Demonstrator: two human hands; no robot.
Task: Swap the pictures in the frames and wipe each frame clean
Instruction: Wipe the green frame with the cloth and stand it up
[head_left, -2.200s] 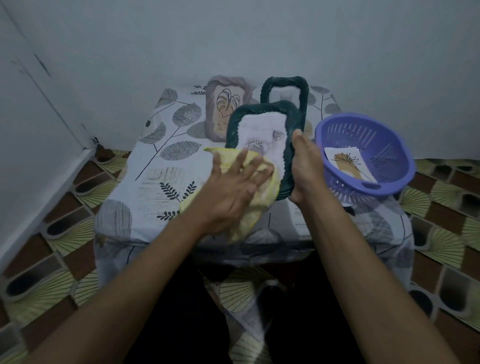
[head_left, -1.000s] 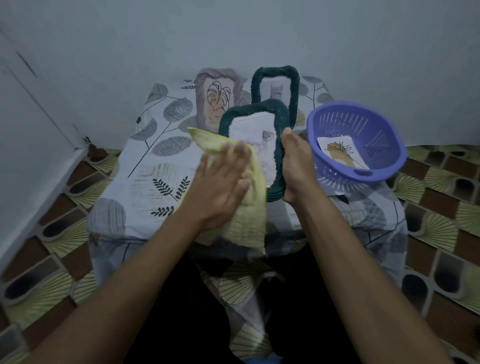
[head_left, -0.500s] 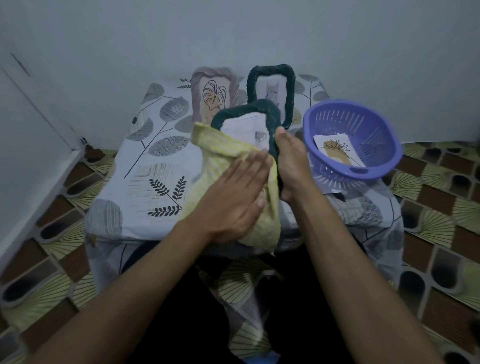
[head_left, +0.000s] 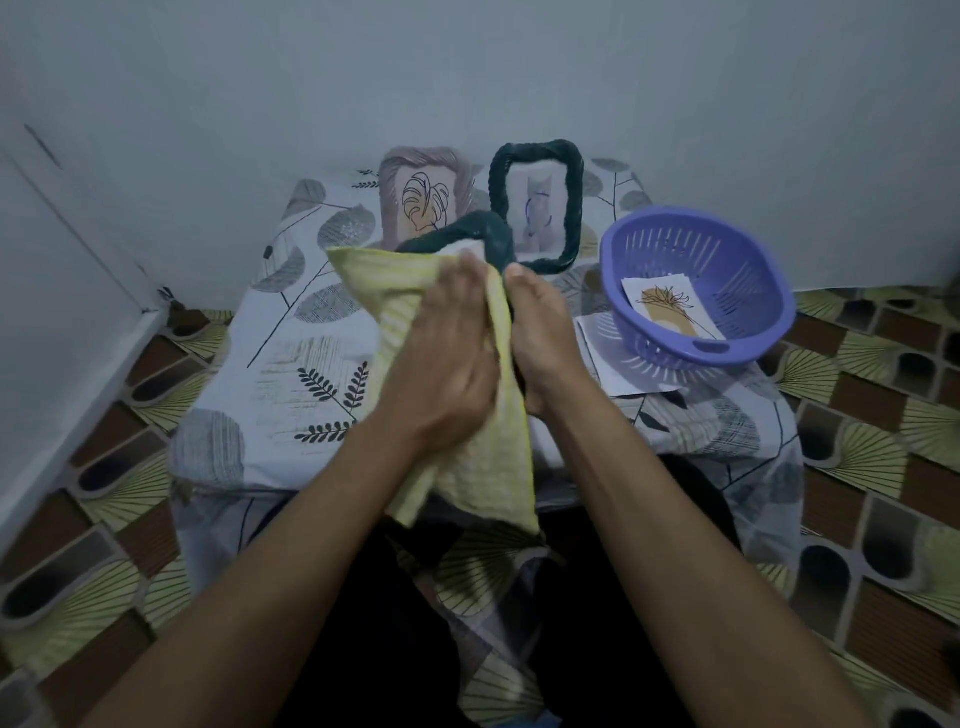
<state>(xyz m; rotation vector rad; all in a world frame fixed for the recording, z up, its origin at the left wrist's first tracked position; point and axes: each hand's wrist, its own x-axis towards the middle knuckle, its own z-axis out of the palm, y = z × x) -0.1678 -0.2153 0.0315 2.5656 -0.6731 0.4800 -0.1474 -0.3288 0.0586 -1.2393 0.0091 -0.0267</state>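
My right hand grips the right edge of a dark green woven picture frame, held upright over the table. My left hand presses a yellow cloth flat against the frame's front, and the cloth hides most of it. Behind it a second dark green frame and a pinkish frame with a leaf drawing lean against the wall. A loose picture of a brown plant lies inside the purple basket.
The small table wears a leaf-print cloth and stands against a grey wall. A white sheet of paper lies under the basket's near side. Patterned brown and green floor tiles surround the table.
The yellow cloth has swept up and across the held frame, now covering nearly all of its front. My left hand has moved right, close to my right hand.
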